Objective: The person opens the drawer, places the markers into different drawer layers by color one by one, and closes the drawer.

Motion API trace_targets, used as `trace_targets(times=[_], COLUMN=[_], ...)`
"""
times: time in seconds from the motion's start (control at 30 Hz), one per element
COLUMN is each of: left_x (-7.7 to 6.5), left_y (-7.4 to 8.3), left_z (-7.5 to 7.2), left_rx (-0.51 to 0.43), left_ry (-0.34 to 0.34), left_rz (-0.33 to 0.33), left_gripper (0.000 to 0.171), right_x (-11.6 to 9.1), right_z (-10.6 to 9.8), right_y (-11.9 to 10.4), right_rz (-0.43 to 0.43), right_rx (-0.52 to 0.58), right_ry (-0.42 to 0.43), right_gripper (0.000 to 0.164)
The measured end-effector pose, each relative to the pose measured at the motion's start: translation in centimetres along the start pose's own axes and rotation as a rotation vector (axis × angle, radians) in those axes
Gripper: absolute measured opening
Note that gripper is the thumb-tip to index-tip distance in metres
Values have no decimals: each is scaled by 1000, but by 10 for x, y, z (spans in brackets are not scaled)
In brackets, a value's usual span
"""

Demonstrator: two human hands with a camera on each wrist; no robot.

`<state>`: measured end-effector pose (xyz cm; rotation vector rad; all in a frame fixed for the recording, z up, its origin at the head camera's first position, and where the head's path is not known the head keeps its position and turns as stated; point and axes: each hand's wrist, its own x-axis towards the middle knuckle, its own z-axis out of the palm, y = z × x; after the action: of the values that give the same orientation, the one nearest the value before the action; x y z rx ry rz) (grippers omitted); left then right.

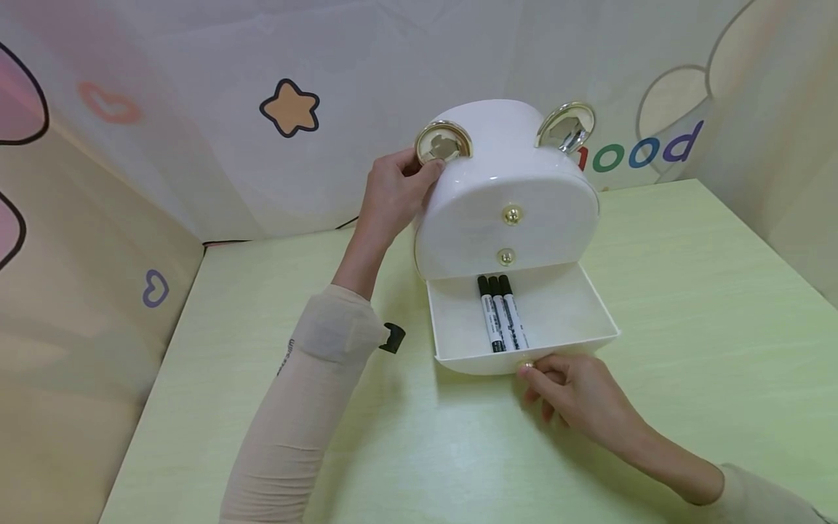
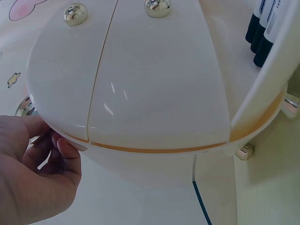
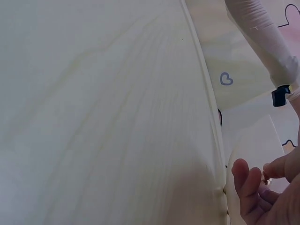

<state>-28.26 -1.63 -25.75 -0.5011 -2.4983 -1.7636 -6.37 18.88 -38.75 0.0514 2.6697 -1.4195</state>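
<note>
A white drawer box (image 1: 507, 145) with two round gold ears stands at the back of the table, its bottom drawer (image 1: 556, 306) pulled out toward the front. Three black-capped markers (image 1: 503, 313) lie side by side in that drawer. My left hand (image 1: 394, 193) holds the box by its left gold ear (image 1: 445, 140), thumb at the ear's base and fingers behind it. At the drawer's front, my right hand (image 1: 583, 393) pinches the small gold knob (image 1: 526, 365) between thumb and index finger. In the right wrist view, the hand (image 3: 267, 197) partly hides the knob.
Two more gold knobs, an upper one (image 1: 513, 214) and a lower one (image 1: 506, 257), mark the shut drawers above. The pale green table (image 1: 262, 349) meets a printed curtain (image 1: 366, 65) behind and at the sides. A dark cable (image 1: 347, 223) runs along the table's back edge.
</note>
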Motion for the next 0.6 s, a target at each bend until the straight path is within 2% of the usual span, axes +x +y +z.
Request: trace_targets(times=[0.6], left_x=[1], left_y=[1], left_z=[0], left_rx=[-10], left_ry=[0], left_rz=[1], left_gripper=[16], right_x=[24], right_z=[-3], right_y=[-2], right_rz=[-30], right_rx=[47], right_ry=[5], right_gripper=[28])
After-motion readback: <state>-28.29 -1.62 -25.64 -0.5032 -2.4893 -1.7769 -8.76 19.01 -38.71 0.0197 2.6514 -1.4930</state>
